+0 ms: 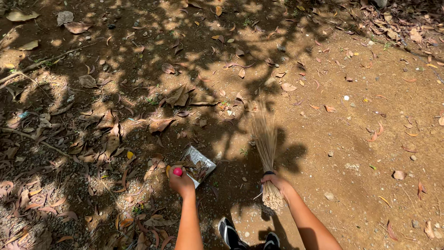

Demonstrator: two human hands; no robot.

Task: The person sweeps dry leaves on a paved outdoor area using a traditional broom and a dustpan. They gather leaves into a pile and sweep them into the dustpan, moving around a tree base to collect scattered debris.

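— Outdoors, on bare brown dirt ground dappled with tree shade: what is the person holding?

— Two tools. Left hand is wrapped tight round the pink handle of a grey metal dustpan, whose tray rests on the soil just ahead of the knuckles, with brown leaf scraps lying in it. Right hand is closed round the bound neck of a pale straw hand broom, bristles fanning up and away from the body, blurred at the tips.

— How do pan and broom stand to each other?

— Side by side, near but apart, a strip of shaded earth between them. Pan to the left, broom to the right.

— And around them?

— Dry brown fallen leaves lie thick on the left, thinner on the sunlit right, among small stones. Black-and-white shoes show at the bottom edge, between the two bare forearms.
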